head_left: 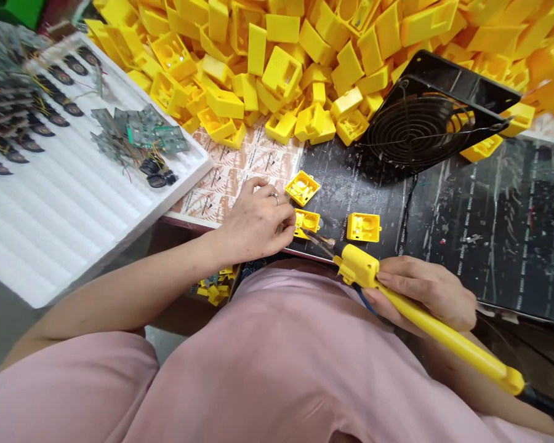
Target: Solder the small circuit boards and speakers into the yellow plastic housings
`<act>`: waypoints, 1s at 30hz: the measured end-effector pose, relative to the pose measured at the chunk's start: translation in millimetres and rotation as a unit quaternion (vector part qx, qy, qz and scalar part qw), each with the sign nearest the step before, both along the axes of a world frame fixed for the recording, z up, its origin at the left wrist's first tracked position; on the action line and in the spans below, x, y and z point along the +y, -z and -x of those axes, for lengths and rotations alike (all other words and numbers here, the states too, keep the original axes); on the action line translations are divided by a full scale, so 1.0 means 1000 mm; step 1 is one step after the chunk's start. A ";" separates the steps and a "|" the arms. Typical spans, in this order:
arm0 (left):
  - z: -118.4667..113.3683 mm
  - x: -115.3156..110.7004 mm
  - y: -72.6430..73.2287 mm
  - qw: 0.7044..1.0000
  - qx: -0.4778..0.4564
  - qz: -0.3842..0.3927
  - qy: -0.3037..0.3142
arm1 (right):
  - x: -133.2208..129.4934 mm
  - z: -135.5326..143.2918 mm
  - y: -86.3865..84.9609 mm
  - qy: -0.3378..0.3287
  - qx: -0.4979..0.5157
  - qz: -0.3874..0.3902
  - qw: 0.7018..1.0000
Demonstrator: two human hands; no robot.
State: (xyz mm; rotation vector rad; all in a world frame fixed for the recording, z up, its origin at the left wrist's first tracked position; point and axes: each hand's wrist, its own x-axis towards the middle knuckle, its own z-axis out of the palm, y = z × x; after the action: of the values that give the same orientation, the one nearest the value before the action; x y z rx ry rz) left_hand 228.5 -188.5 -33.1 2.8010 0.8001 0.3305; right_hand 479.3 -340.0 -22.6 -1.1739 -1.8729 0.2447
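My right hand [425, 292] is wrapped round a yellow soldering iron [447, 326], whose metal tip points left into a small yellow plastic case [310, 220] at the table's front edge. At that case's left side, my left hand [261, 218] is closed, thumb and fingers pressed to its edge; its fingertips partly cover the case. A second open case [303, 188] lies just behind, close to my left fingers. To the right, apart from both hands, sits a third case [364, 227] with its inside facing up.
Yellow cases [277, 74] are heaped across the back. A black fan [425, 123] stands tilted at the back right on the dark mat [503, 234]. At left, a white foam tray [69, 215] holds circuit boards [159, 135] and small speakers [157, 175].
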 end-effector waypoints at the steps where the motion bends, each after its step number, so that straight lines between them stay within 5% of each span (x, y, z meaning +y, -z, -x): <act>1: 0.000 0.000 0.001 1.000 0.000 -0.010 0.000 | 0.001 0.001 0.000 -0.009 -0.008 -0.014 1.000; 18: -0.005 -0.001 0.005 0.997 0.008 -0.071 0.027 | 0.009 0.002 -0.014 -0.086 -0.111 -0.029 0.990; 30: -0.007 -0.003 0.004 0.997 0.063 -0.030 0.025 | 0.011 -0.008 -0.008 0.011 -0.081 -0.070 0.994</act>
State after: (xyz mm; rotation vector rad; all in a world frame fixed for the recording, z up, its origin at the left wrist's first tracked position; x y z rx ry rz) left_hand 235.3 -191.7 -36.7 2.9168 0.7568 0.1731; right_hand 487.4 -329.1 -14.2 -1.1457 -1.9823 0.0040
